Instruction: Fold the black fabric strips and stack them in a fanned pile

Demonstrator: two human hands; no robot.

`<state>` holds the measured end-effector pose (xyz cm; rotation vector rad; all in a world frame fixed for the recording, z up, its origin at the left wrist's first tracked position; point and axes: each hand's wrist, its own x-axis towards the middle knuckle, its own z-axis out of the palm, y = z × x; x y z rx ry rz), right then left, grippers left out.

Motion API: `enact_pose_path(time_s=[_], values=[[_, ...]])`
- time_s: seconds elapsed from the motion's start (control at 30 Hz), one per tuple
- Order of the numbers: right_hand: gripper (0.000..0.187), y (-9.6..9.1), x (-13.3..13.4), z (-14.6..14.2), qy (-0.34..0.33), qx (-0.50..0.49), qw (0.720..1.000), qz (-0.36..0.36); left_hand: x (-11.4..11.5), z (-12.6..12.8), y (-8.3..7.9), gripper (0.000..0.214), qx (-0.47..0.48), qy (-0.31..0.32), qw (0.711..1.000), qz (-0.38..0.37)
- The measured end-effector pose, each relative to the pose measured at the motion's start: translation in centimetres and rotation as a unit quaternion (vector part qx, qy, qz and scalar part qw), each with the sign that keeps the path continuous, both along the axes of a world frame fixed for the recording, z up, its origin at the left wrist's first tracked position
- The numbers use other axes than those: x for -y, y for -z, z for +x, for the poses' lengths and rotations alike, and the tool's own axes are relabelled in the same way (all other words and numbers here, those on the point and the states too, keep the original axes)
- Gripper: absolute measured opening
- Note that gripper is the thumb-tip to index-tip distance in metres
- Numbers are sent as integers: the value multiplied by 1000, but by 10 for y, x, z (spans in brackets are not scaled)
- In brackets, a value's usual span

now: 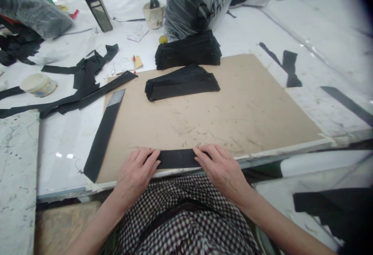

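At the far left of the table point(58, 146) sat a round lidded tub point(38, 84), with a tangle of black fabric offcuts point(87, 68) beside it, pushed off the work area, probably as waste. A long black strip with a grey end point(103, 134) lay along the left edge of the brown board point(247, 107), seemingly set aside within reach.

The left hand point(135, 171) lay palm down with its fingers stretched out, gripping nothing and pressing on the left end of a short black fabric strip point(176, 158). That strip lay flat across the board's near edge, just in front of the person's checked garment point(180, 212). The right hand point(221, 169) was spread flat in the same way on the strip's right end. With one hand at each end, the cloth seemed to be held taut and smooth against the hard board.

Farther back on the board lay a neat stack of cut strips point(182, 83), with a second stack point(188, 51) behind it on the table, near a clear plastic bag of black cloth point(198, 2). To the right, loose black pieces point(288, 68) lay apart.
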<state>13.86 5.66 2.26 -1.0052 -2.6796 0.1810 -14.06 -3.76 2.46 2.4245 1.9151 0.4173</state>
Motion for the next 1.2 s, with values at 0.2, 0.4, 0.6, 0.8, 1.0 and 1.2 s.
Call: enact_pose_path(time_s=[0.2,0.4,0.6,0.8,1.0,1.2], values=[[25,-6,-3,3,16,1,1000,-18,2,-1,1,26,30,21,999,0],[16,-11,-22,4,24,-22,994,-105,2,-26,-14,30,67,-48,994,-66],[12,-22,-31,2,11,-67,980,-186,-12,-26,-25,14,128,-64,979,-148],[13,-35,-58,16,33,-148,936,-319,-43,-37,-45,19,258,-84,929,-252],[18,-33,-162,12,109,-255,927,-252,-130,-38,-52,31,324,-141,928,-118],[37,-6,-243,-18,189,-209,955,-89,-212,-23,-33,30,143,-132,977,87]])
